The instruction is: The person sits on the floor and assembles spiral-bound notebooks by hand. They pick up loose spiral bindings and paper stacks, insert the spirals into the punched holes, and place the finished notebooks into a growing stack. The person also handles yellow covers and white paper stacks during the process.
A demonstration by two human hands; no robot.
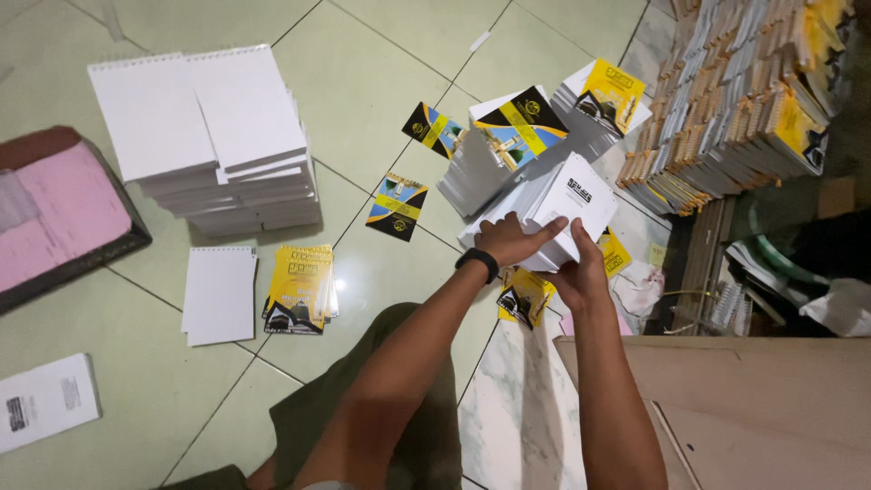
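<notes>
Both of my hands reach forward to a slumped pile of white booklets [553,204] on the tiled floor. My left hand [511,240], with a black band on its wrist, lies flat on top of the pile's near end. My right hand [579,269] grips the same bundle from below and the side. Yellow-and-black printed covers [519,122] lie fanned over the far part of the pile. One more such cover [524,297] lies on the floor under my hands.
A tall stack of white spiral-bound pads [218,136] stands at the left, with a small white pad [220,295] and yellow-covered booklets [301,289] before it. Many bound notebooks [735,100] are piled at the upper right. A pink tray [63,209] sits far left; cardboard [753,408] lower right.
</notes>
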